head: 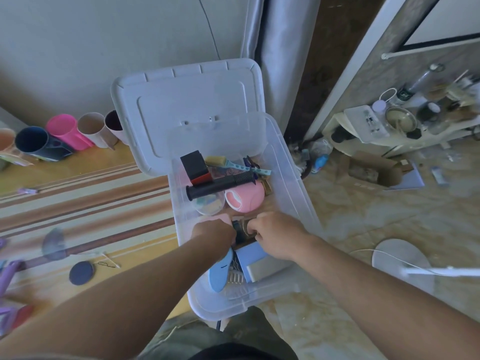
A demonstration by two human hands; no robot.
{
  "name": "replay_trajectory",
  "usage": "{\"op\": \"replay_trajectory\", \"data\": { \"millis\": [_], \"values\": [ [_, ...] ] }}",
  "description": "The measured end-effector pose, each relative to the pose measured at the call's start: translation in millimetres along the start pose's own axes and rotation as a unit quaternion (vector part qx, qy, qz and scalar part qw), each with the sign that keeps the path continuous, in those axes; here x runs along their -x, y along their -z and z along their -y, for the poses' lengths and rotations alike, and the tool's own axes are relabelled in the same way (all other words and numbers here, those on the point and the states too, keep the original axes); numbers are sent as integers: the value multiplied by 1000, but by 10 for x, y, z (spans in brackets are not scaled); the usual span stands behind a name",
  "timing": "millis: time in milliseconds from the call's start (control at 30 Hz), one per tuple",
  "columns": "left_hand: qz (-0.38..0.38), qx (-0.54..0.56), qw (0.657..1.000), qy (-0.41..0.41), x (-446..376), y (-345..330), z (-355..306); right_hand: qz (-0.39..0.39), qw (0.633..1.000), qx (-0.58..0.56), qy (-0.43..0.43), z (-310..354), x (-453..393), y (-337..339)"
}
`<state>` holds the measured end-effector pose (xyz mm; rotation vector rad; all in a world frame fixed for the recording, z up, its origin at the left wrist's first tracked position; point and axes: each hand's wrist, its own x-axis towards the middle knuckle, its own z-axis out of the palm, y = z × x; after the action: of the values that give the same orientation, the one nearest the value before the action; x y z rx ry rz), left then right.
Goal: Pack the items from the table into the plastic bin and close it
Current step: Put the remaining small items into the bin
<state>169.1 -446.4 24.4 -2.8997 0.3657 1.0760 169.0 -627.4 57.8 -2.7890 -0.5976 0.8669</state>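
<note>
Plastic bin [293,193] is sitting at the table [85,193] edge, its lid [187,100] propped upright behind it. Both hands are reaching inside among the packed items: the left hand [214,233] and right hand [275,233] are curling their fingers around a small dark object [240,229] between them, too hidden to identify.

Striped table [85,203] carries row of cups on their sides at far edge: dark blue cup [33,142], pink cup [68,131], beige cup [94,128]. Dark round disc [81,273] near front. Clear plastic bin [293,183] at right end.
</note>
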Motion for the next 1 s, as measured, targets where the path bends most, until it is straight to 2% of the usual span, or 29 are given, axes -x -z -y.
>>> {"op": "replay_trajectory", "data": {
  "millis": [133,200,267,333,400,433,467,533,567,633,733,800,900,1000],
  "values": [
    [31,-72,997,-25,116,48,34,-7,1000,5,-7,51,-5,-55],
    [6,-80,994,-78,214,212,118,-12,1000,-28,-5,51,4,-105],
    [-95,50,981,-163,386,434,294,-27,999,-38,-1,82,12,-132],
    [-225,159,939,-206,593,558,647,-74,997,-33,3,187,-38,-151],
    [-331,220,909,-122,744,478,1170,-162,986,-40,14,423,-134,-134],
    [-352,253,900,-54,819,352,1495,-213,975,-58,28,624,-202,-116],
    [-349,283,893,11,853,177,1798,-263,960,-82,49,818,-254,-82],
    [-291,302,900,117,936,-233,2373,-323,931,-134,104,1286,-372,-30],
    [-251,296,909,155,990,-460,2630,-319,927,-152,126,1563,-429,-25],
    [-178,275,924,196,1124,-889,3014,-237,946,-173,141,2078,-582,-143],
    [-99,229,944,216,1266,-1380,3322,17,987,-151,55,2666,-901,-530],
    [-67,237,946,210,1309,-1615,3382,120,987,-109,0,2861,-1114,-836],
    [-16,244,959,145,1326,-1954,3300,151,978,-98,-103,2942,-1341,-1282],
    [-36,239,965,104,1284,-2229,3217,96,973,-129,-167,3043,-1440,-1549]
  ]
}}
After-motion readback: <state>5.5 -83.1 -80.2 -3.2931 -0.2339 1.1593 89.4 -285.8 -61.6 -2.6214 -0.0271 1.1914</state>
